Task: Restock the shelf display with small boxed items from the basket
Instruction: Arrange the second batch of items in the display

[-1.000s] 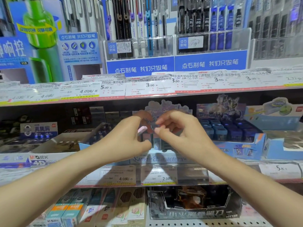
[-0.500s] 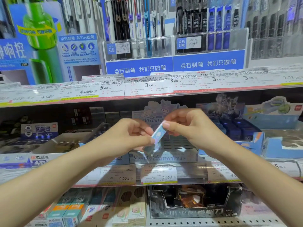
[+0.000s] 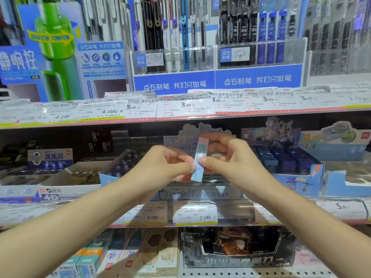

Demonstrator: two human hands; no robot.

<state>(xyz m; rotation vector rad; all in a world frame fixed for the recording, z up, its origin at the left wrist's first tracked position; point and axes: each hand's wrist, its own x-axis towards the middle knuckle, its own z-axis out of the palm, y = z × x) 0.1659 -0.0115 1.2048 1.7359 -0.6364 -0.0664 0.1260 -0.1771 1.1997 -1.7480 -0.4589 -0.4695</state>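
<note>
A small slim box [image 3: 199, 157], pale blue with a pink top end, stands nearly upright between my two hands in front of the middle shelf. My left hand [image 3: 162, 167] pinches its lower part with curled fingers. From the other side my right hand [image 3: 226, 155] pinches it between thumb and fingers. Behind and below the box sits the pale cartoon-printed display carton [image 3: 200, 192] holding several similar boxes. The basket is out of view.
A blue carton of dark boxes [image 3: 289, 163] sits right of the display carton, and a white carton [image 3: 66, 183] left of it. Price tags [image 3: 194, 214] line the shelf edge. Pen racks [image 3: 174, 57] fill the upper shelf. More boxed goods [image 3: 236, 249] sit below.
The small box has been lifted out of the display carton and turned from tilted to nearly upright. Both hands rose slightly with it.
</note>
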